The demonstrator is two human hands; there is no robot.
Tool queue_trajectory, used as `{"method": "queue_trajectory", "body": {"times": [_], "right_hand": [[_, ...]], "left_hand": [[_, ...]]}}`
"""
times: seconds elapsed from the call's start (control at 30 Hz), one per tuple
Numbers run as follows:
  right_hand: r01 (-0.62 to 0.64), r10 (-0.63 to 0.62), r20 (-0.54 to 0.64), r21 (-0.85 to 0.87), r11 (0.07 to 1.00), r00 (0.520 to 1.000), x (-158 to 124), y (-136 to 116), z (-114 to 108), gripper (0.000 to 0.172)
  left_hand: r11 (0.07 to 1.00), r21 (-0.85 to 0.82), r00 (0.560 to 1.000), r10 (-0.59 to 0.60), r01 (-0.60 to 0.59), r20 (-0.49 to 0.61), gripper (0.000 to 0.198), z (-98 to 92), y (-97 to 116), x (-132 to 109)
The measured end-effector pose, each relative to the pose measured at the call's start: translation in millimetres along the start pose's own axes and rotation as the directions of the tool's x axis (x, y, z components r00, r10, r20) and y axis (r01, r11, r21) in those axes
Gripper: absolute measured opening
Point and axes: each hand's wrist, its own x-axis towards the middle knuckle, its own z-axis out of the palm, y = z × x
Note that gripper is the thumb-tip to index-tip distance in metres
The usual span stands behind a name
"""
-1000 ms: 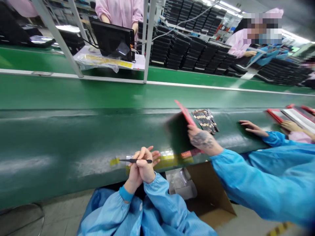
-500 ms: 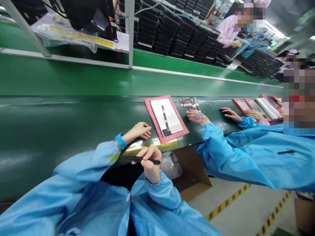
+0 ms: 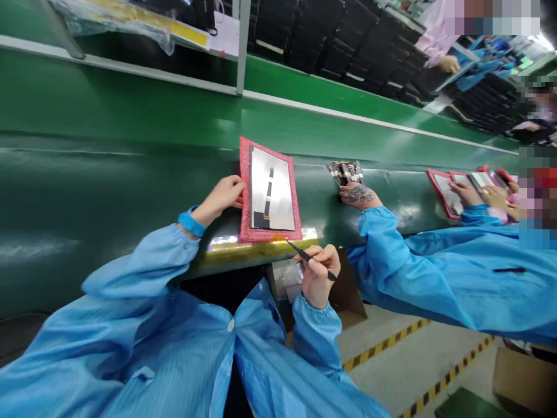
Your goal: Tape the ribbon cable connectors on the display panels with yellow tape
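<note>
A flat display panel, silvery on its back with a dark ribbon cable down the middle, lies on a pink bubble-wrap bag. My left hand grips the left edge of that bag, its fingertips partly hidden behind it. In my right hand are slim black tweezers, pinched between thumb and fingers and pointing up and left. Their tip is at the bag's lower edge, beside a small orange patch. Yellow strips run along the bench edge beneath the bag.
To the right, a co-worker's hand touches a fan of ribbon cables. More pink-wrapped panels lie farther along the green bench. An open cardboard box stands below the bench edge. Dark stacks rise behind.
My left hand has come onto the bag's left edge, and the bag has turned more upright in view. My right hand has moved right, bringing the tweezers' tip to the bag's lower edge.
</note>
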Motion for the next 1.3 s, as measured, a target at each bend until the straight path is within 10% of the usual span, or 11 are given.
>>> {"method": "queue_trajectory", "body": {"times": [0.2,0.33,0.43,0.67,1.3], "right_hand": [[-0.12,0.126,0.106,-0.062,0.991,0.986,6.0,31.6,9.9,0.017],[-0.205,0.234,0.2,-0.158,0.966,0.952,6.7,56.7,38.0,0.017],[-0.21,0.26,0.231,-0.219,0.953,0.938,7.9,72.7,57.2,0.014],[-0.203,0.268,0.258,-0.252,0.946,0.928,7.2,86.2,76.0,0.016],[-0.179,0.256,0.235,-0.304,0.936,0.938,6.4,81.0,76.7,0.012]], "left_hand": [[0.991,0.07,0.964,0.128,-0.115,-0.234,0.009,-78.6,-44.2,-48.8],[0.886,0.299,0.776,0.456,-0.354,-0.435,0.02,-77.6,-81.0,-89.1],[0.768,0.53,0.698,0.599,-0.36,-0.393,0.023,-59.6,-104.5,-111.5],[0.605,0.716,0.656,0.703,-0.349,-0.274,0.027,-36.4,-132.7,-115.0],[0.551,0.757,0.653,0.724,-0.35,-0.225,0.028,-37.9,-128.7,-117.7]]}}
